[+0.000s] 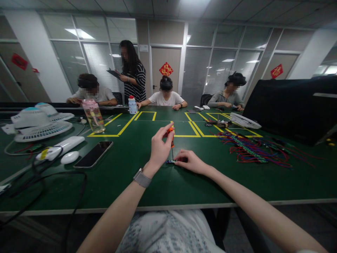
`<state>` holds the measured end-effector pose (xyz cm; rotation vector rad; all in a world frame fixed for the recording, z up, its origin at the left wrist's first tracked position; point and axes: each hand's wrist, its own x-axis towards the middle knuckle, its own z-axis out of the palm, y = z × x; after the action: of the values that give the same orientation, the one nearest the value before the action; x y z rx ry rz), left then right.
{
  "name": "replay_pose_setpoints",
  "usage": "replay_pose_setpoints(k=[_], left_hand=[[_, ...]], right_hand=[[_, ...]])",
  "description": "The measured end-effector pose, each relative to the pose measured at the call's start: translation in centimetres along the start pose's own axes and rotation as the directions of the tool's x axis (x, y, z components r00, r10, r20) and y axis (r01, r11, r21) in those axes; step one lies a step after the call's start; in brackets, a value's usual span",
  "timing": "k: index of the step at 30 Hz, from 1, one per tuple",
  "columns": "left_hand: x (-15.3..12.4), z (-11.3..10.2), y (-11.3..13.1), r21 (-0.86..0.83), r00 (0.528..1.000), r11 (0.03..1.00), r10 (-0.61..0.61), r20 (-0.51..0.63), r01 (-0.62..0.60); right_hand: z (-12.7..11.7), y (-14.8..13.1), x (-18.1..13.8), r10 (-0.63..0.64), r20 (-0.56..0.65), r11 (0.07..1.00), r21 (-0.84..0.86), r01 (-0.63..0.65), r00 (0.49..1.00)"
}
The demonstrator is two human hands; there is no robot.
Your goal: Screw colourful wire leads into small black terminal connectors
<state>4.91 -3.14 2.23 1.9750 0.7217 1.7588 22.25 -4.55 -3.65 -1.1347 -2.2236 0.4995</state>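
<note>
My left hand, with a watch on its wrist, grips an orange and black screwdriver by its handle. The screwdriver stands upright, its thin shaft pointing down onto a small dark circuit board on the green table. Fingers of my right hand are bent and pressed to the board's right end. The exact spot where the tip touches is too small to make out.
Bundled red and blue wires lie on the right near a black monitor. To the left are a phone, a white mouse, a bottle, fans and black cables. Several people are across the table.
</note>
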Motion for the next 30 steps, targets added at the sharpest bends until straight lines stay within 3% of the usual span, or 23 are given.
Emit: replay_pose_setpoints(k=[6,12,16,23,30], left_hand=[[-0.11,-0.20,0.66,0.190,0.996,0.979,0.086,-0.026,-0.080],[-0.06,-0.04,0.10,0.084,0.995,0.993,0.074,0.073,-0.080],[-0.10,0.15,-0.04,-0.013,0.998,0.999,0.034,0.059,-0.033],[-0.22,-0.03,0.62,0.165,0.995,0.982,0.093,-0.020,-0.088],[-0.15,-0.01,0.48,0.057,0.994,0.996,0.068,0.083,-0.073]], right_hand=[[0.19,0.19,0.08,-0.005,-0.011,1.000,-0.012,0.005,1.000],[0.26,0.26,0.07,-0.004,-0.018,1.000,0.003,0.004,1.000],[0.23,0.14,0.06,0.001,-0.016,1.000,0.002,-0.001,1.000],[0.19,0.01,0.06,0.005,-0.013,1.000,-0.001,-0.005,1.000],[0.19,-0.06,0.07,0.007,-0.014,1.000,0.008,-0.006,1.000]])
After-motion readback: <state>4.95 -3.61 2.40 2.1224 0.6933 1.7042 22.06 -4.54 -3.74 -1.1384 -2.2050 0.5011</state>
